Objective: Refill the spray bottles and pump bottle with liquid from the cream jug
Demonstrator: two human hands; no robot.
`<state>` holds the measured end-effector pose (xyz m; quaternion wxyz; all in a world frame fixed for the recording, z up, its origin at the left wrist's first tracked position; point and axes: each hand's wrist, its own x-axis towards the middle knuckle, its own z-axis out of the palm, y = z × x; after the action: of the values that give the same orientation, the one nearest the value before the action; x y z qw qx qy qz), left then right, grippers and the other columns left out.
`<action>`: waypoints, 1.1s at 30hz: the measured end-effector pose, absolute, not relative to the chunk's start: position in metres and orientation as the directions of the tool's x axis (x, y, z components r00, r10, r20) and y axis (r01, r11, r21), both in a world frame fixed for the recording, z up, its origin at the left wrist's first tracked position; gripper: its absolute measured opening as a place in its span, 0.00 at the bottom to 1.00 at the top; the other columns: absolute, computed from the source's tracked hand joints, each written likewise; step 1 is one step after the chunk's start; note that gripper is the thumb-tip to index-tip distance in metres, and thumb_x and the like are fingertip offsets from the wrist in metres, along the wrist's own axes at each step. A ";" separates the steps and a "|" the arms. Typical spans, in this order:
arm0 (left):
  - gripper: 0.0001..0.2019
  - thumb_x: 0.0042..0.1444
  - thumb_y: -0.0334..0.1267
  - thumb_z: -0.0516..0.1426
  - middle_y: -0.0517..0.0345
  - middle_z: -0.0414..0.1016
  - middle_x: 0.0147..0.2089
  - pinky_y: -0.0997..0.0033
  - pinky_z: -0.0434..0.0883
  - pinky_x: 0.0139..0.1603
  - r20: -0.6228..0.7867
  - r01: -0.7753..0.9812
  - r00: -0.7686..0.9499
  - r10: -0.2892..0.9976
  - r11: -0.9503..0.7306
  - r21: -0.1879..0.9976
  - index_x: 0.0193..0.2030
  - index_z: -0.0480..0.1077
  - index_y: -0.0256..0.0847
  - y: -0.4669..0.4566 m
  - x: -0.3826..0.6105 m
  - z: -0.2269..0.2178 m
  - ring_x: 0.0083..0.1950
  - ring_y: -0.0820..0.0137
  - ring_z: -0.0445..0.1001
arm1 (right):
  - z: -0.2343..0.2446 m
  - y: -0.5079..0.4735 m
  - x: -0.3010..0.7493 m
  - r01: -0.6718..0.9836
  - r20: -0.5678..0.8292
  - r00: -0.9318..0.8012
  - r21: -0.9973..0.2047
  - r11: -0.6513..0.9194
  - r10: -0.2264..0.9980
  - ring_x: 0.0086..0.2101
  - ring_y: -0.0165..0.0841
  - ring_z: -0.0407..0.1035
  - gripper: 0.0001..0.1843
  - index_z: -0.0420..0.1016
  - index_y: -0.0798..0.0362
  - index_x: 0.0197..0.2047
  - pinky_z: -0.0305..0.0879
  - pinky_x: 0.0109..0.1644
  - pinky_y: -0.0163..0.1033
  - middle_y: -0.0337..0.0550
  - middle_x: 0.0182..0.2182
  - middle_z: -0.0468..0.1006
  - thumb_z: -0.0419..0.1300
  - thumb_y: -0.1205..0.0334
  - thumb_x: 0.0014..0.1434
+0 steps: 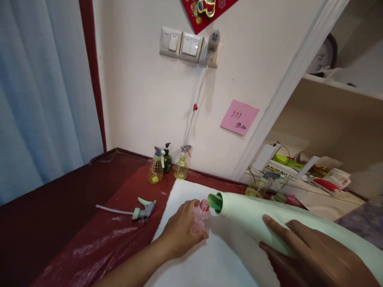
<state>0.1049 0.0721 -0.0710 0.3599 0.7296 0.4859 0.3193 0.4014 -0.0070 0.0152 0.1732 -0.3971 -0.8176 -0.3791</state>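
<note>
My left hand [182, 229] wraps round a small clear pink bottle [203, 219] whose threaded neck is uncapped. In my right hand [317, 251] is a large pale green jug [257, 215], tipped on its side with its darker green spout [214, 202] right beside the pink bottle's mouth. Whether liquid runs between them I cannot tell. A grey and green spray trigger head [144, 211] with a long tube lies to the left on the red plastic sheet [119, 241]. Under both hands is a white cloth or paper sheet [191, 195].
Two yellow spray bottles [181, 169] and a dark green pump bottle [167, 161] stand against the wall. Another spray bottle [257, 187] stands behind the jug. A white cord [191, 123] hangs from the socket. Cluttered shelves [344, 93] are at right, a blue curtain [44, 87] at left.
</note>
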 end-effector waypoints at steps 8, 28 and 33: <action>0.35 0.47 0.38 0.63 0.48 0.69 0.64 0.55 0.65 0.63 0.096 0.499 0.329 0.940 -0.259 0.827 0.64 0.62 0.45 0.072 0.105 -0.069 0.65 0.51 0.67 | 0.016 -0.007 0.401 0.779 0.580 -0.626 0.483 0.399 0.521 0.28 0.36 0.75 0.24 0.71 0.51 0.62 0.71 0.30 0.41 0.44 0.34 0.79 0.60 0.56 0.64; 0.38 0.47 0.40 0.65 0.46 0.67 0.66 0.57 0.63 0.66 0.077 0.521 0.346 0.935 -0.259 0.813 0.66 0.60 0.41 0.073 0.105 -0.070 0.67 0.54 0.64 | 0.020 -0.008 0.399 0.778 0.599 -0.629 0.490 0.394 0.496 0.29 0.34 0.73 0.22 0.73 0.53 0.61 0.66 0.32 0.40 0.43 0.35 0.77 0.59 0.57 0.66; 0.37 0.47 0.40 0.65 0.47 0.67 0.66 0.54 0.64 0.66 0.076 0.524 0.346 0.935 -0.260 0.811 0.66 0.60 0.41 0.073 0.105 -0.070 0.67 0.53 0.65 | 0.018 -0.008 0.401 0.772 0.579 -0.635 0.500 0.392 0.512 0.30 0.34 0.73 0.22 0.74 0.51 0.61 0.64 0.32 0.40 0.43 0.35 0.77 0.58 0.57 0.66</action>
<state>0.1046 0.0731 -0.0698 0.3554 0.7394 0.4935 0.2889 0.4007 -0.0079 0.0182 0.1683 -0.3928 -0.8170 -0.3872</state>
